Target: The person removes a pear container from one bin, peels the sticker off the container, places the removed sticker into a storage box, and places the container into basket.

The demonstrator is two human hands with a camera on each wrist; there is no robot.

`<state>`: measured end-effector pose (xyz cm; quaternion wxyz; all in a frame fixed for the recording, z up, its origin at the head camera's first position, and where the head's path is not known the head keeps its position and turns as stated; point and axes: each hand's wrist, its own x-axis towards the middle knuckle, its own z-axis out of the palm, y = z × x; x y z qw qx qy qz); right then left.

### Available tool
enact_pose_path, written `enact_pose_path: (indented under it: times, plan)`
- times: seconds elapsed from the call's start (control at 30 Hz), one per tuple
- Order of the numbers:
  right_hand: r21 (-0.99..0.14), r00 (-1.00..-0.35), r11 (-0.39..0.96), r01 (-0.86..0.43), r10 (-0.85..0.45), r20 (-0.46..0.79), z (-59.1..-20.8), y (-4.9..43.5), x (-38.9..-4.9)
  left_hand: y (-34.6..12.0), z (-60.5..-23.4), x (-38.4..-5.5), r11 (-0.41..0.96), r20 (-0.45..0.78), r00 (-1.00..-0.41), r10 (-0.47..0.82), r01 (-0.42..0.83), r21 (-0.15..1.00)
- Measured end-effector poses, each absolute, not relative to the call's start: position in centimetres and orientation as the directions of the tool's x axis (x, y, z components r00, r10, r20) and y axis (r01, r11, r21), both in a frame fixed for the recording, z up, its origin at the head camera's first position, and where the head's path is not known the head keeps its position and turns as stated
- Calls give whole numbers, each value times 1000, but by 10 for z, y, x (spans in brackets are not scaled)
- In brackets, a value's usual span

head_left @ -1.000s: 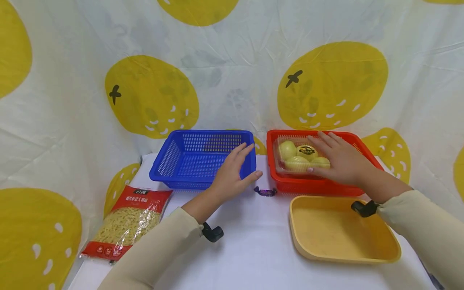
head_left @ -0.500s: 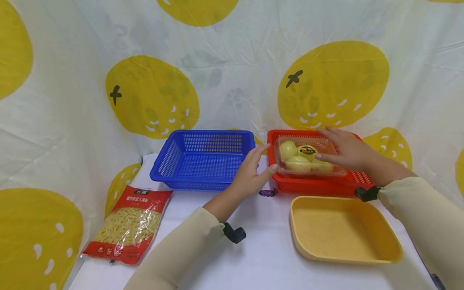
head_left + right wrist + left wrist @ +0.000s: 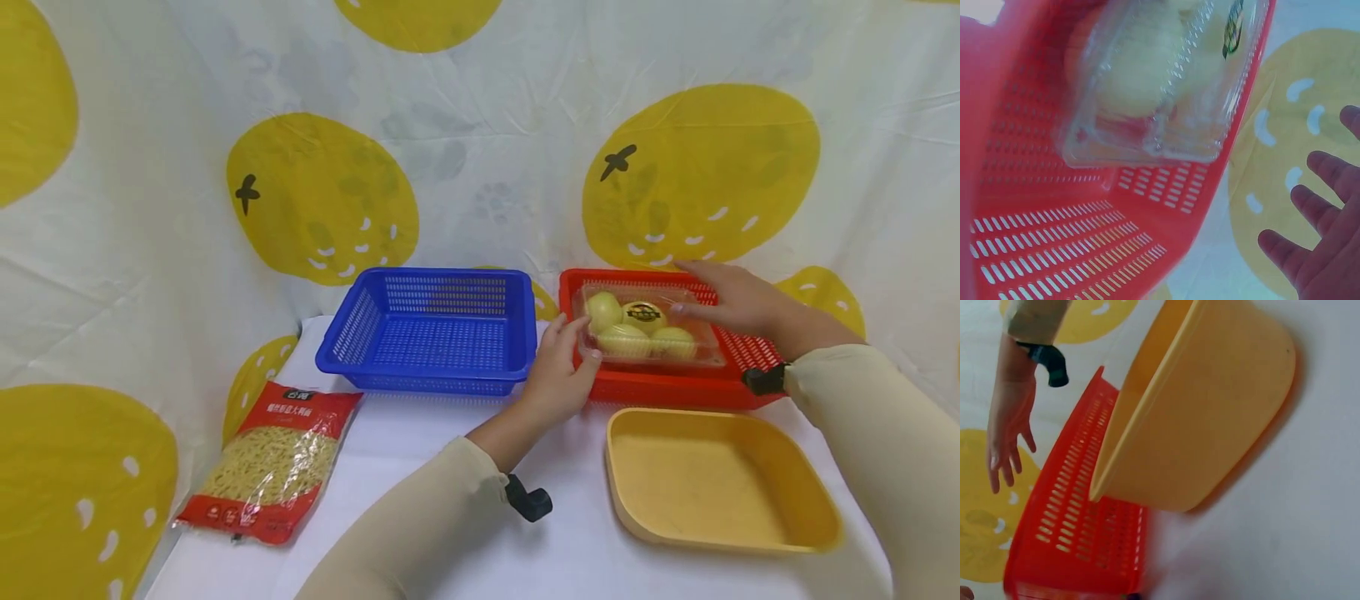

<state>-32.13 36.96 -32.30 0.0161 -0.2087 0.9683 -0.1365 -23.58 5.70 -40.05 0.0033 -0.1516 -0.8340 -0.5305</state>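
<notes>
A clear plastic box [image 3: 626, 340] of round pale yellow-green fruit, with a dark label, sits in the red basket [image 3: 675, 390]. My left hand [image 3: 558, 375] reaches up to that basket's left front corner. Its fingers are extended near the box's left end; whether they touch it I cannot tell. My right hand [image 3: 746, 304] is held above the basket's right part, fingers and thumb spread beside the box. In the right wrist view the fingers [image 3: 1316, 206] of this hand stand apart from the box [image 3: 1147, 94], holding nothing.
A blue basket [image 3: 431, 382] stands to the left, beside the red one. The red bag of spiral pasta [image 3: 270, 467] lies at the far left. In front of the red basket is a yellow tub [image 3: 720, 492]. A patterned curtain [image 3: 495, 158] hangs behind.
My left hand has moved right, from the blue basket to the red basket's corner. My right hand has drawn back rightward off the box. The purple-wrapped candy is now hidden in the head view.
</notes>
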Motion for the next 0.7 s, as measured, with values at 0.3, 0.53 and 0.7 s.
enact_pose_path:
  times: [0.3,0.53,0.7]
  plan:
    - [-145,-924,915,-377,-383,-12,-330,382,-337,73,-429,-241,433,71,-987,142,126,893]
    - [-116,-936,932,-345,-351,-33,-332,392,-347,73,-443,-247,428,65,-984,166,131,894]
    - [-152,-945,937,-314,-325,-50,-335,403,-345,77,-448,-247,369,45,-978,206,121,922]
